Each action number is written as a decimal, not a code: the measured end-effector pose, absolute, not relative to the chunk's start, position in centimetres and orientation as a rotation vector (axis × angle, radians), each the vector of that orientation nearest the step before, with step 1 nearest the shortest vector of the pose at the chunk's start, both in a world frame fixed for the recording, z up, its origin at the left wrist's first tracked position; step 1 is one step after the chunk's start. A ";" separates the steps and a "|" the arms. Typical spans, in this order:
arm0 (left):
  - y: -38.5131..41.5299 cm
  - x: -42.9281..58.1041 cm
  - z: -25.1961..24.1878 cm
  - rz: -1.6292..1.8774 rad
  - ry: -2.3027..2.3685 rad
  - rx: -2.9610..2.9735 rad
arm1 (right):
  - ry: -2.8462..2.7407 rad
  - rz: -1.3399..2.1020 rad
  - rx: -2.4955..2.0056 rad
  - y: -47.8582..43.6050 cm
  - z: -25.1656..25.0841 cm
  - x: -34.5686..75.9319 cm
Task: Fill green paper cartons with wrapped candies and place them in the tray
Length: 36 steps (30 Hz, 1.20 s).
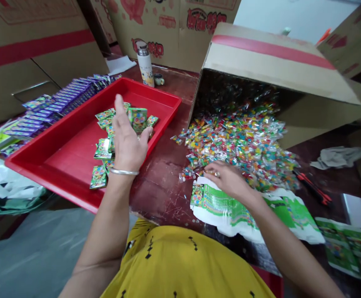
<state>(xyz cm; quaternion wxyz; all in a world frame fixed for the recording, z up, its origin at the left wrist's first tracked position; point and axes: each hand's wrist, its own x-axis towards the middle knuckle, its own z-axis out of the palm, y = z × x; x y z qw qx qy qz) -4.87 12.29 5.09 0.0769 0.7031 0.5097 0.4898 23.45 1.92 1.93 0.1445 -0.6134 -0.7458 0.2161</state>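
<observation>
My left hand (128, 138) is over the red tray (65, 142), fingers stretched and thumb apart, a bangle at its wrist. Right beside its thumb is a small green box (138, 118), slightly blurred, tilted above other small green boxes (99, 176) in the tray. My right hand (228, 179) is at the near edge of a heap of clear candy packets (233, 142), its fingers closed at a packet of coloured candies (188, 174). Below that hand lies an overlapping row of flat green-and-white cartons (220, 207), partly hidden by my forearm.
A large cardboard box (270, 62) lies open-side toward me, packets spilling out. Purple boxes (65, 99) line the tray's far left side. A white flask (145, 66) and cup (158, 79) stand behind. Red-handled tool (314, 188), cloth (337, 158) and green pouches (348, 244) lie at right.
</observation>
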 end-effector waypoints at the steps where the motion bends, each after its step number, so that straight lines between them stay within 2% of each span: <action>1: 12.4 -4.9 5.0 1.434 1.564 2.161 | -2.243 0.571 -1.810 1.8 1.4 23.4; 3: 10.6 -3.9 3.6 1.288 1.511 2.252 | -2.358 0.473 -1.873 1.4 0.4 22.8; 8: 1.4 0.8 -3.6 0.604 1.163 2.339 | -2.475 0.342 -1.875 0.6 -1.3 21.5; 12: -1.6 2.0 -6.5 0.566 1.178 2.235 | -2.390 0.339 -1.720 0.1 -1.9 21.7; 14: -1.5 1.6 -6.3 0.649 1.155 2.150 | -2.240 0.421 -1.594 -0.2 -1.8 21.9; 17: -0.9 0.9 -4.5 0.786 1.075 1.860 | -1.838 0.720 -1.485 -0.2 -0.8 22.1; 20: -0.1 0.3 -2.5 0.743 0.948 1.438 | -1.483 1.080 -1.437 0.0 0.7 22.0; 23: 0.7 0.0 -1.4 0.697 0.757 1.114 | -1.372 1.213 -1.374 0.3 2.2 21.5; 30: 0.8 0.0 -0.6 0.497 0.404 0.684 | -1.397 1.138 -1.276 0.3 3.7 20.4; 36: 0.9 0.1 -0.6 0.568 0.411 0.665 | -1.783 0.657 -1.376 -1.2 4.3 20.1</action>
